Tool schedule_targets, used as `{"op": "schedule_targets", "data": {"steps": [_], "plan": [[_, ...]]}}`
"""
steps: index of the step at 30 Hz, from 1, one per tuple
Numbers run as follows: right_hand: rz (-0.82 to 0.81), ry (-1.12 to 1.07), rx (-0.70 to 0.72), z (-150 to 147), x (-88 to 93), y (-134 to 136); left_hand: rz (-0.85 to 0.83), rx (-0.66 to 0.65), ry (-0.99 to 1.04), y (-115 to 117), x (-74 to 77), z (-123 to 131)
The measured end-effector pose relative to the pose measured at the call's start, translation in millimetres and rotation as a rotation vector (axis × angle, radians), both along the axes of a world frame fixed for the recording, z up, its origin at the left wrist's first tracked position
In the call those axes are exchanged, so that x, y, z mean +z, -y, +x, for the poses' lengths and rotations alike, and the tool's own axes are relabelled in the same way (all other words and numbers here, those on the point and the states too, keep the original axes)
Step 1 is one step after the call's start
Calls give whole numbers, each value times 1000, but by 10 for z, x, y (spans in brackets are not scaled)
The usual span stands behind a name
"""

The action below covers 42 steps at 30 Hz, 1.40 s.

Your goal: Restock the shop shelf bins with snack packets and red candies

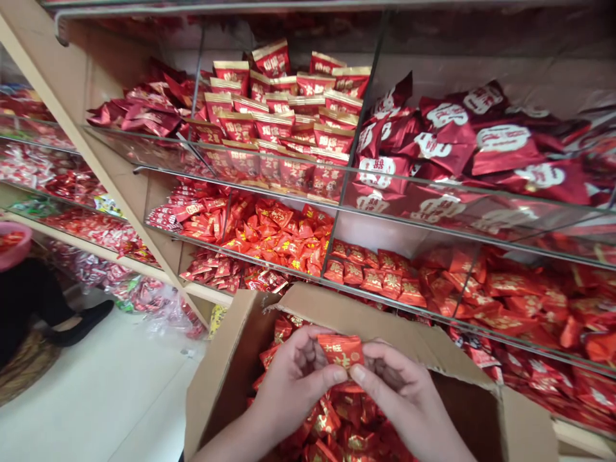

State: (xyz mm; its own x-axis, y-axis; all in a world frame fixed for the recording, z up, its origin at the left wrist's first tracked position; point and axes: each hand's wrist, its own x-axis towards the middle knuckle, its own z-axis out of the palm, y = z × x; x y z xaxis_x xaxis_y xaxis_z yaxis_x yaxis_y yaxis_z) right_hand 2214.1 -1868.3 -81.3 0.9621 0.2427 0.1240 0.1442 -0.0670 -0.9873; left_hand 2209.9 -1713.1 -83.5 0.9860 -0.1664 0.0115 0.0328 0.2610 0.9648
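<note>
Between my two hands is a small red wrapped candy packet point(341, 350) with gold lettering. My left hand point(297, 372) pinches it at the lower left, thumb in front and fingers curled behind. From the other side, my right hand point(404, 380) holds it the same way, its thumb tip near the left one. Part of a second red wrapper shows just under the thumbs; I cannot tell whether it is held too. Both hands are above an open cardboard box point(409, 327), in which many similar red and gold packets point(332, 420) lie loosely.
Behind the box rise shelves with a glass front edge point(250, 253). Gold-edged red packets point(283, 128) stand in rows, with dark red bags point(443, 135) to their right. A wooden upright point(110, 186) divides the shelving. At far left are a person's foot point(86, 321) and a pink bowl point(14, 247).
</note>
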Motion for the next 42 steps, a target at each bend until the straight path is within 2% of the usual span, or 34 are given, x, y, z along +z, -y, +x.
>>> {"op": "schedule_targets", "data": {"steps": [2, 5, 6, 8, 11, 14, 18, 26, 31, 35, 37, 39, 41, 42], "plan": [[-48, 11, 16, 213, 168, 6, 47, 81, 73, -75, -8, 21], [-64, 47, -167, 803, 352, 65, 207, 181, 164, -241, -69, 50], [-49, 29, -251, 1047, 381, 82, 272, 215, 178, -307, -100, 55], [-45, -94, -319, 1530, 389, 78, 373, 303, 166, -444, -163, 53], [-195, -256, -437, 2079, 320, -51, 448, 424, 82, -647, -226, 14], [-308, -255, -478, 2346, 223, -255, 524, 504, 6, -821, -262, -63], [-503, -182, -474, 2472, 130, -402, 631, 556, -36, -981, -352, -153], [-964, 21, -359, 2552, 111, -276, 762, 486, 17, -1040, -494, -98], [-1067, 102, -270, 2536, 79, -234, 876, 446, 80, -1067, -620, -55], [-1060, 143, -281, 2429, 257, -160, 1057, 408, 177, -1102, -664, -86], [-955, 222, -335, 2189, 427, -122, 1133, 362, 236, -1083, -631, -111], [-774, 351, -334, 1769, 562, -108, 1164, 277, 323, -1026, -595, -133], [-637, 497, -238, 1224, 556, -126, 1167, 176, 429, -932, -592, -145], [-625, 564, -128, 944, 474, -146, 1168, 122, 483, -874, -610, -146]]}}
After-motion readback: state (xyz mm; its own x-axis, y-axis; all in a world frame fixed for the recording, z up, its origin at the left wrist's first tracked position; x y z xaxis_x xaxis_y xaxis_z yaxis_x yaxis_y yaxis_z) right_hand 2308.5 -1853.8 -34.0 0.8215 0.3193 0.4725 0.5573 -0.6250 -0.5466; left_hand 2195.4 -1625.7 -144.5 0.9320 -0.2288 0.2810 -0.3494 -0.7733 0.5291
